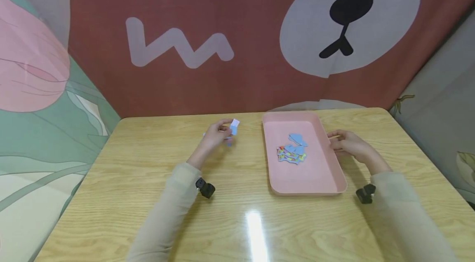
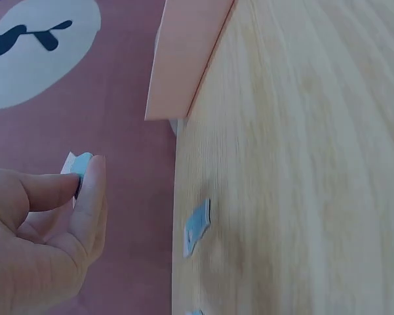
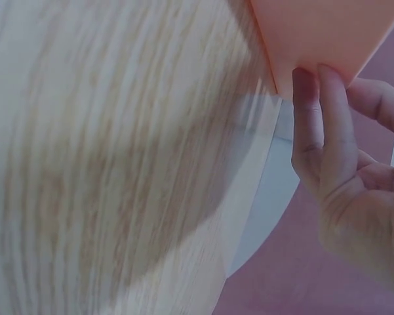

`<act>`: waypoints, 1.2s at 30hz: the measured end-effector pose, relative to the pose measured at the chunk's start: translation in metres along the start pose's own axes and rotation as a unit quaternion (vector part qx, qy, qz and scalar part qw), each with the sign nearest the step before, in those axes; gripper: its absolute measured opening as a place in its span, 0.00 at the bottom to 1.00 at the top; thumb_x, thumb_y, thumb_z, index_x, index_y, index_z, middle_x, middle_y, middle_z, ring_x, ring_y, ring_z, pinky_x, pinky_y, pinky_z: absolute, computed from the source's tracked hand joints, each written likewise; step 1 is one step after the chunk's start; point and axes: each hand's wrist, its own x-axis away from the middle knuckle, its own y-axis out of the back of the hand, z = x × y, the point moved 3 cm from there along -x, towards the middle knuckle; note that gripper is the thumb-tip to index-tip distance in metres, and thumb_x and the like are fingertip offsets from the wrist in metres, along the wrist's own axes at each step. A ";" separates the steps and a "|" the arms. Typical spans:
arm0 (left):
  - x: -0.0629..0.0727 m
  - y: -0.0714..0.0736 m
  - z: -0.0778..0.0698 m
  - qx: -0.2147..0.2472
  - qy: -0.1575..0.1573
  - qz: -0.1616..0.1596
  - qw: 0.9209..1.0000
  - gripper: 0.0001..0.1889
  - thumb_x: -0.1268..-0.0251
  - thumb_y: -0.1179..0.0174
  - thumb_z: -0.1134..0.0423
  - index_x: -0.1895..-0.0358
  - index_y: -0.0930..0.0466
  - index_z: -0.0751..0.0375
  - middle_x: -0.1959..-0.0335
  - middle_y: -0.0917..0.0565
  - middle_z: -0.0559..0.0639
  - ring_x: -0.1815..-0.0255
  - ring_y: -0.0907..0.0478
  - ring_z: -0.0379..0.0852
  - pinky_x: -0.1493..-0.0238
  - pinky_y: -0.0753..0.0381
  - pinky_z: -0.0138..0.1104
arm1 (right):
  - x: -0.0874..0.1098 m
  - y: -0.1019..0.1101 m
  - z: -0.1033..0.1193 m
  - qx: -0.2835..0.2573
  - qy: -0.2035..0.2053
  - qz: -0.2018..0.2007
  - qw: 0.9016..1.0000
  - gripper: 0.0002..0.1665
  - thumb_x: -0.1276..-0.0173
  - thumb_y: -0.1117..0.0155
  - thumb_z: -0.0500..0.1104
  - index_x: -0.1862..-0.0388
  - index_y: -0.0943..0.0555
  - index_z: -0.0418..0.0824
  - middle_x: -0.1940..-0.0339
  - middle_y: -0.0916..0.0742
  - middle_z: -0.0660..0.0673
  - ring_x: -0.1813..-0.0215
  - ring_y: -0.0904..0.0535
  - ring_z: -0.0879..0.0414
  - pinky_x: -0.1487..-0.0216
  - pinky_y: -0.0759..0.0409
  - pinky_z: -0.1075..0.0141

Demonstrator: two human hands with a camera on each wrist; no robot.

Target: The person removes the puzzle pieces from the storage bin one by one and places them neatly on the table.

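My left hand [image 1: 216,133] is raised over the table left of the tray. It pinches light blue and white puzzle pieces [image 1: 234,127] between thumb and fingers; in the left wrist view the pieces [image 2: 80,164] stick up past the fingertips. Below that hand, a blue puzzle piece [image 2: 197,227] lies on the wood near the far edge. My right hand [image 1: 350,145] is at the right side of the pink tray [image 1: 308,181]. Its fingertips [image 3: 332,75] touch the tray's outer wall with fairly straight fingers. Inside the tray lie several blue and multicoloured puzzle pieces [image 1: 292,154], overlapping in a loose pile.
The wooden table [image 1: 148,196] ends at a red-brown cloth [image 1: 222,89] with a cartoon face, hanging behind it. A floral cloth [image 1: 37,130] hangs at the left. Small black cameras [image 1: 205,188] sit on both wrists.
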 end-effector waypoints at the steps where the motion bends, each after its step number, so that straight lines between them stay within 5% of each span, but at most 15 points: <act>1: 0.000 0.002 0.001 0.003 0.002 -0.004 1.000 0.23 0.28 0.53 0.71 0.31 0.36 0.62 0.50 0.30 0.60 0.41 0.27 0.66 0.39 0.23 0.46 | 0.000 0.000 0.000 -0.001 0.000 0.000 1.000 0.36 0.31 0.48 0.37 0.31 0.48 0.22 0.42 0.26 0.26 0.59 0.21 0.69 0.52 0.17 0.69; 14: 0.006 0.035 0.007 0.025 0.025 -0.056 0.998 0.22 0.28 0.53 0.72 0.32 0.38 0.67 0.51 0.31 0.56 0.41 0.26 0.63 0.39 0.22 0.45 | 0.001 0.002 0.000 -0.002 0.000 -0.003 1.000 0.37 0.30 0.47 0.38 0.31 0.48 0.22 0.42 0.26 0.26 0.59 0.22 0.69 0.52 0.17 0.69; 36: 0.019 0.096 0.045 -0.048 0.052 -0.127 0.989 0.23 0.28 0.52 0.69 0.33 0.37 0.69 0.46 0.26 0.60 0.55 0.25 0.41 0.38 0.22 0.41 | 0.001 0.000 -0.001 -0.020 -0.004 -0.003 1.000 0.36 0.29 0.48 0.38 0.30 0.49 0.22 0.39 0.27 0.23 0.58 0.21 0.69 0.51 0.16 0.68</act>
